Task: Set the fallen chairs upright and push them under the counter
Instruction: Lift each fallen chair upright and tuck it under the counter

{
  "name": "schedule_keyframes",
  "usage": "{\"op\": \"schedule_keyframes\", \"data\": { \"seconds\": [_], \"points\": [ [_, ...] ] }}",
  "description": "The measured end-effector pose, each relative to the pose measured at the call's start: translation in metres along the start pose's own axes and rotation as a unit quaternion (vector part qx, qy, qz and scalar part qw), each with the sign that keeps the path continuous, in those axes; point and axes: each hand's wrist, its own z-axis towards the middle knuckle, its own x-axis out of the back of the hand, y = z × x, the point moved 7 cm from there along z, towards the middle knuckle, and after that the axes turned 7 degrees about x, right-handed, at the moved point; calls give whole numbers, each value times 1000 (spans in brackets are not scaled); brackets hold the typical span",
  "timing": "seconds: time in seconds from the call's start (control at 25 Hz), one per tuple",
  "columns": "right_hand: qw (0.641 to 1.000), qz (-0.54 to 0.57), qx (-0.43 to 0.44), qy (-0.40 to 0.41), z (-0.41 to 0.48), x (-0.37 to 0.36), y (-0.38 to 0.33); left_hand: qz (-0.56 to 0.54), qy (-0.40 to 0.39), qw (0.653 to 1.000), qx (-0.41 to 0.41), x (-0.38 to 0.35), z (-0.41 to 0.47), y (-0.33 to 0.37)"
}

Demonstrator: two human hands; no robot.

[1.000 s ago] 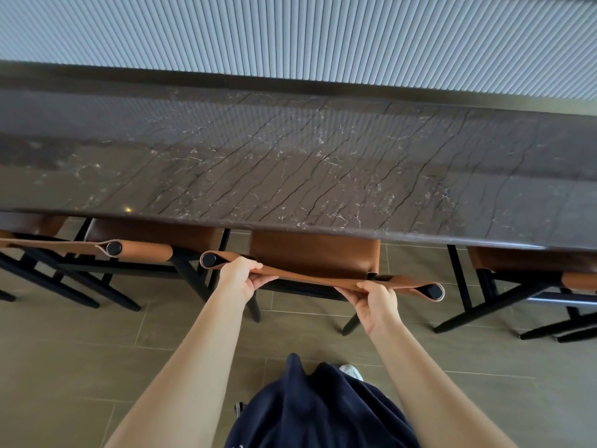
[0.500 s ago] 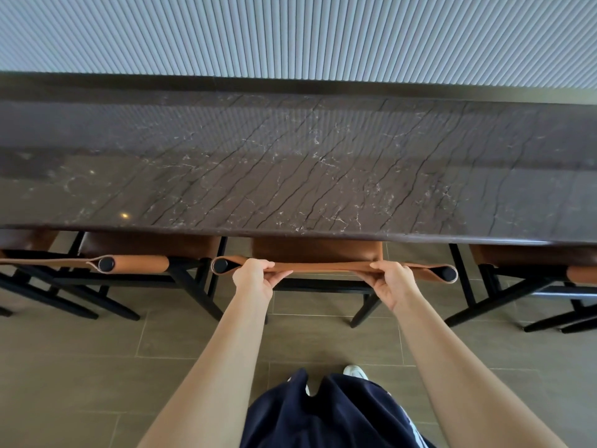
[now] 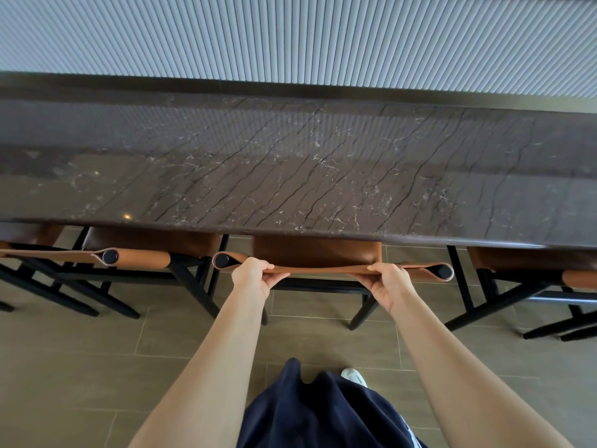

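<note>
Both bare arms stretch forward, a little apart and nearly straight. The left hand (image 3: 254, 279) and the right hand (image 3: 387, 286) each pinch the top edge of the chair back (image 3: 323, 270), fingers curled over it and thumbs underneath.

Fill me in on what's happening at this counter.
A person stands at the counter, left hand and right hand each gripping the leather backrest of the middle chair. That chair is upright, its seat partly under the counter. The left chair and right chair also stand upright, seats tucked under.
</note>
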Motion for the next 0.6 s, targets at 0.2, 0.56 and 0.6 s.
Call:
{"op": "schedule_keyframes", "data": {
  "seconds": [0.2, 0.56, 0.6],
  "points": [
    [1000, -4, -5, -12, -7, -5, 13, 14, 9, 1000, 8, 17, 8, 4],
    [1000, 5, -4, -15, -2, -29, 15, -2, -27, 1000, 5, 12, 17, 27],
    [1000, 3, -5, -16, -3, -29, 14, -4, -25, 1000, 2, 12, 16, 27]
  ]
}}
